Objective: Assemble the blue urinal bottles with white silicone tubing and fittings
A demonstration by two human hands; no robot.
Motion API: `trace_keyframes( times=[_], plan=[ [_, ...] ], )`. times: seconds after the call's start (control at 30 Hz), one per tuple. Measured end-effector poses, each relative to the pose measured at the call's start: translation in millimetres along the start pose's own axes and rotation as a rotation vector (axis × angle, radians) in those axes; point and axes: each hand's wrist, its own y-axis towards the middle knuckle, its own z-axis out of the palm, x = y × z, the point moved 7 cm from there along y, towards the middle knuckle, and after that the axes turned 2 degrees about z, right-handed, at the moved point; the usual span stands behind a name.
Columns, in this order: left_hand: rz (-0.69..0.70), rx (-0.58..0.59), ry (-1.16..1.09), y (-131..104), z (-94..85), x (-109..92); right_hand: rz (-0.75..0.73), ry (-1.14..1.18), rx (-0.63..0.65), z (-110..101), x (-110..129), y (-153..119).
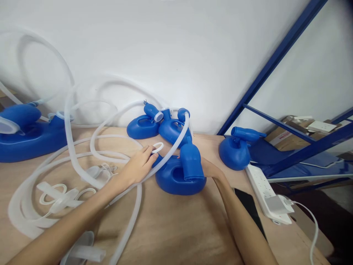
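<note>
Head view: on the wooden table, a blue bottle sits upright between both hands, a funnel on top. Left hand closes curled fingers over its neck, beside a white ring; right hand reaches behind, fingertips hidden, spread and grip impossible to tell. Looks part-done: behind, a tube joins a blue fitting; this funnel shows none.

Phone on table; power strip just right.
</note>
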Motion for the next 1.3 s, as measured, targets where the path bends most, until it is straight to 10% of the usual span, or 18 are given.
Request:
trace_keyframes(
  times=[0.5,0.83,1.3],
  plan=[
    [0.250,0.031,-0.262,5,20.3,18,-0.074,-0.014,-0.079,1,12,-2],
    [0.155,0.016,-0.316,8,19.2,15,-0.401,-0.372,-0.334,-4,50,-10],
    [0.070,0.131,-0.196,11,15.0,-1,-0.364,-0.259,-0.358,-5,57,-8]
  ],
)
